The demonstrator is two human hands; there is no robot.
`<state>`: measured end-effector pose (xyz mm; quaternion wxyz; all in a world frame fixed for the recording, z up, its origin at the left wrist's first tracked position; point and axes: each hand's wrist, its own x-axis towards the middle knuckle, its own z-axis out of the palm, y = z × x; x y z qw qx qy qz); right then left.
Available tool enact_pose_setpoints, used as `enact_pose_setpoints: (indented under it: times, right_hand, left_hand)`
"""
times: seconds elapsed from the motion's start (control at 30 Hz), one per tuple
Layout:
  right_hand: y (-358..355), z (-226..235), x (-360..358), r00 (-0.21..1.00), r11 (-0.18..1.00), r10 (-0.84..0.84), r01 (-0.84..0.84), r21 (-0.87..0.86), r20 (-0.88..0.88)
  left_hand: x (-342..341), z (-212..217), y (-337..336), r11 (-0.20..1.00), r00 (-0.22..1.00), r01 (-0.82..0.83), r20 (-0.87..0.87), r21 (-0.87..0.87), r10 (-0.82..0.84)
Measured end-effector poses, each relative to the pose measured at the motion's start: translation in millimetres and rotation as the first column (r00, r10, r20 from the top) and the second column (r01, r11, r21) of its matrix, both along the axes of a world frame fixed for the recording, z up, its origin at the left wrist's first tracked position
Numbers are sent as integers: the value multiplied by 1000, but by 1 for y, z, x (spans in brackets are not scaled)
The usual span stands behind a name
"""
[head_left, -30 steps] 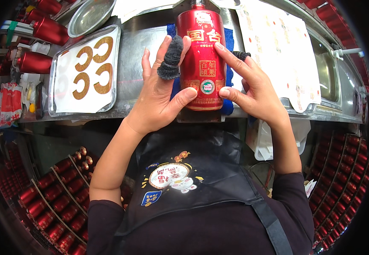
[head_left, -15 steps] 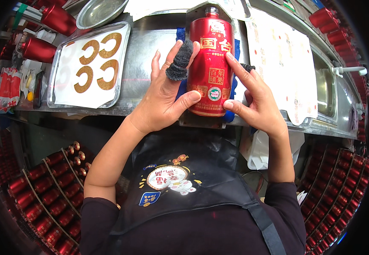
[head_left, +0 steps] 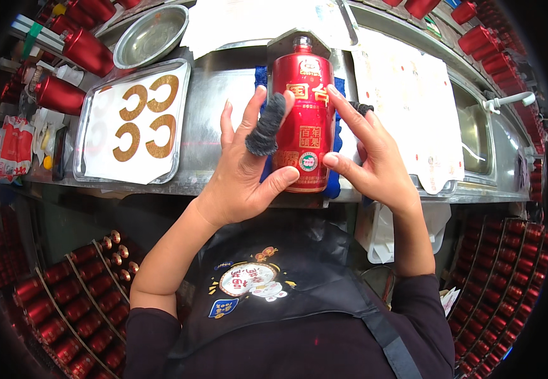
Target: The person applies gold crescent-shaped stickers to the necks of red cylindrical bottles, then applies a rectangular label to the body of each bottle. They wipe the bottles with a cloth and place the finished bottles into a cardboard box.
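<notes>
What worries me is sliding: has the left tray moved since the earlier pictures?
No, the tray stays put along the bench edge; the view shifted.

Bottle between your left hand and right hand. Tray to your left, bowl behind it; sheet to your right, sink beyond.

From the wearer's head we look steeply down, close above the grip, with left hand and right hand flanking the red bottle; we take in the workbench around it and the apron on its near side; our fisheye bends edges.
</notes>
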<state>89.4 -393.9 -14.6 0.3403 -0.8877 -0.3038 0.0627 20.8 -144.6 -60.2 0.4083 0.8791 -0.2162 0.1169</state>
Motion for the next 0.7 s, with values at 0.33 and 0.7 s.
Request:
enact_pose_setpoints:
  times: [0.33,0.7]
  right_hand:
    - [7,3,1,999,998,-27,25,-56,-24]
    - [-46,-28,66,417,238,-76,890,390,-906]
  left_hand:
    - [5,5,-2,998,1000,-10,-16,55,10]
    - [2,2,-6,999,999,-3,-53,-40,1]
